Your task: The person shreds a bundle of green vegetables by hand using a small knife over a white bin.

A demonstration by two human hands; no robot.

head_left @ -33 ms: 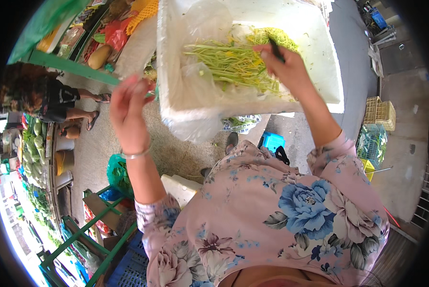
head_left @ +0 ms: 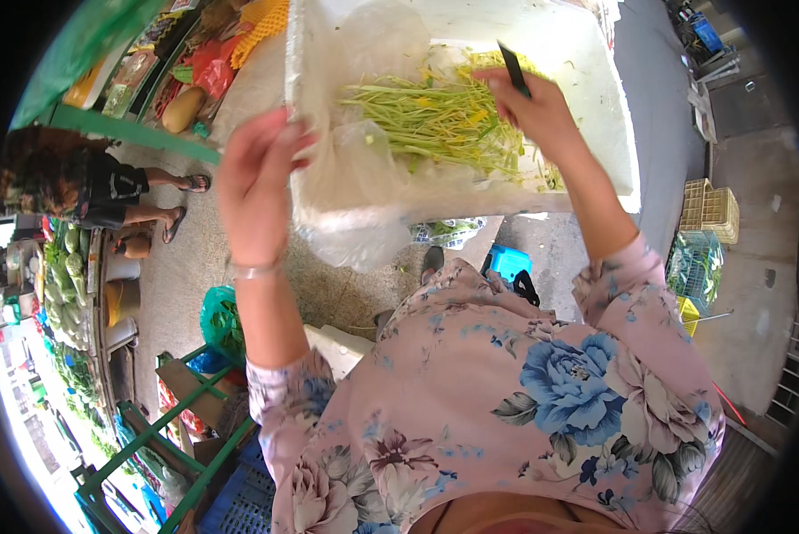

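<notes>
My right hand [head_left: 542, 111] is closed round a slim, dark, knife-like tool [head_left: 512, 68], whose pointed end sticks up past the fingers. It hovers over cut green and yellow stalks [head_left: 435, 120] lying in a white foam box [head_left: 626, 133]. Just outside the box's left wall, my left hand [head_left: 259, 173] is raised with nothing visible in it, its fingers apart, bent and slightly blurred. Clear plastic [head_left: 368, 169] lines the left part of the box and hangs over the near rim. The tips of my right fingers are partly hidden.
A green metal frame [head_left: 163, 427] and a blue crate [head_left: 239, 489] stand at lower left. Beyond my left hand, a person [head_left: 105, 182] stands by vegetable stalls. A blue container [head_left: 509, 262] is below the box; yellow crates [head_left: 709, 212] are at right.
My left hand has moved up and right, towards the box wall. My right hand has shifted slightly, and the dark tool shows more clearly.
</notes>
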